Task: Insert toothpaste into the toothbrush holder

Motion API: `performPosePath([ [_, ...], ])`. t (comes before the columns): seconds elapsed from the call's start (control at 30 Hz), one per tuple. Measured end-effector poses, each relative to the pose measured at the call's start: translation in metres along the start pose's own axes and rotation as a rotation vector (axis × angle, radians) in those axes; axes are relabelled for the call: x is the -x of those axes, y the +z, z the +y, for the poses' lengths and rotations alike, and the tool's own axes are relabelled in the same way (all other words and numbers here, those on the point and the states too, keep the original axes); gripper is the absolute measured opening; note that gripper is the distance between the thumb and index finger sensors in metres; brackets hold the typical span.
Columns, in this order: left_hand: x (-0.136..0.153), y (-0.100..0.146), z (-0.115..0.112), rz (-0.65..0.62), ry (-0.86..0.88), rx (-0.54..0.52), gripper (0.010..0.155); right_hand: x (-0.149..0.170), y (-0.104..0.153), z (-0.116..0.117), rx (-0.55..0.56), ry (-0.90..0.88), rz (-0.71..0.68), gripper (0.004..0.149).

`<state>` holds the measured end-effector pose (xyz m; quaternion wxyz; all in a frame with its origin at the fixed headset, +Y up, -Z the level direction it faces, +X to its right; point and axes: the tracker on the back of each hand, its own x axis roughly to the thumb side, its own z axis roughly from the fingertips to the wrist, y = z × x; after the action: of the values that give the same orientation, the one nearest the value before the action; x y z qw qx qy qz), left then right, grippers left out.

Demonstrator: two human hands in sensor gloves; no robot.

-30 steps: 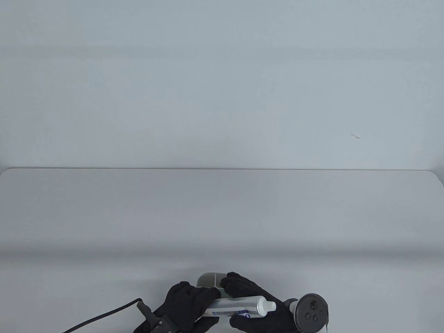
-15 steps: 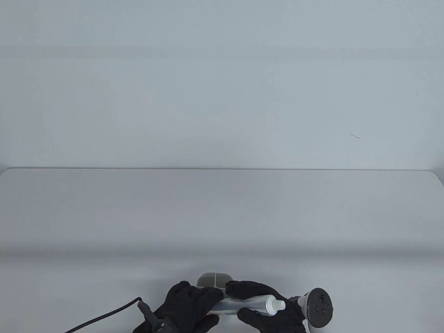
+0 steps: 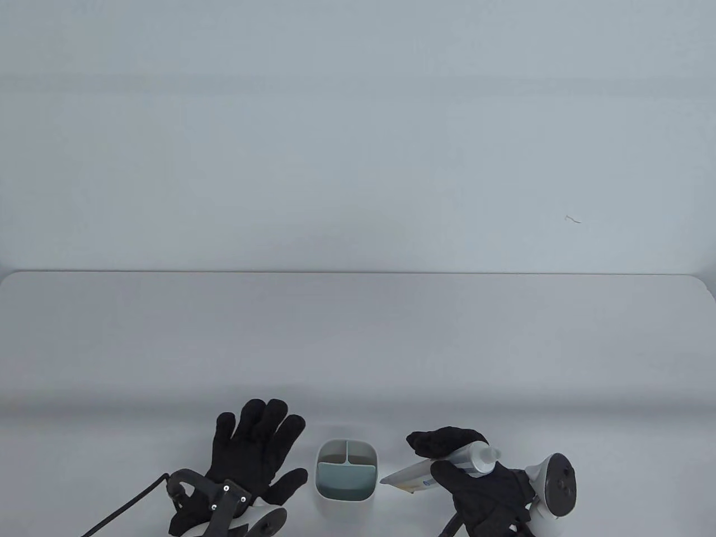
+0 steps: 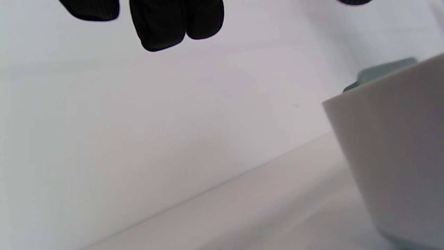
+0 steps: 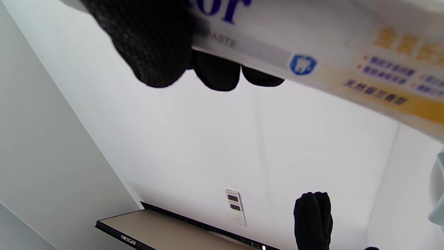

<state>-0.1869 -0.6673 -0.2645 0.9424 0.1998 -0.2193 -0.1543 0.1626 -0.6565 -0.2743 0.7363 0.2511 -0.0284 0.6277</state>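
Observation:
A white toothbrush holder (image 3: 345,469) with grey-green inner compartments stands near the table's front edge; its outer wall fills the right of the left wrist view (image 4: 392,146). My right hand (image 3: 470,467) grips a white toothpaste tube (image 3: 425,472) to the right of the holder. The tube lies nearly level, its cap up and to the right, its flat end towards the holder. The tube's printed side shows in the right wrist view (image 5: 312,52). My left hand (image 3: 254,447) is spread open and empty, left of the holder.
A black cable (image 3: 126,506) runs from my left wrist to the bottom edge. The white table (image 3: 358,335) reaches back to a pale wall.
Both hands held the tube in front of the holder. Now the left hand has let go and moved left, fingers spread. The right hand has carried the tube to the right.

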Motion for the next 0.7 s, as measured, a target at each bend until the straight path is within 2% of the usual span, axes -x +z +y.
performPosePath([
  [0.2, 0.017, -0.001, -0.021, 0.062, 0.123, 0.11, 0.082, -0.007, -0.011, 0.006, -0.002, 0.02, 0.014, 0.087],
  [0.4, 0.027, 0.001, -0.022, 0.081, 0.104, 0.119, 0.081, -0.022, -0.03, 0.026, -0.06, 0.088, -0.01, 0.087],
  [0.7, 0.023, 0.001, -0.023, 0.062, 0.123, 0.128, 0.081, -0.012, -0.044, 0.061, -0.135, 0.054, 0.001, 0.088],
])
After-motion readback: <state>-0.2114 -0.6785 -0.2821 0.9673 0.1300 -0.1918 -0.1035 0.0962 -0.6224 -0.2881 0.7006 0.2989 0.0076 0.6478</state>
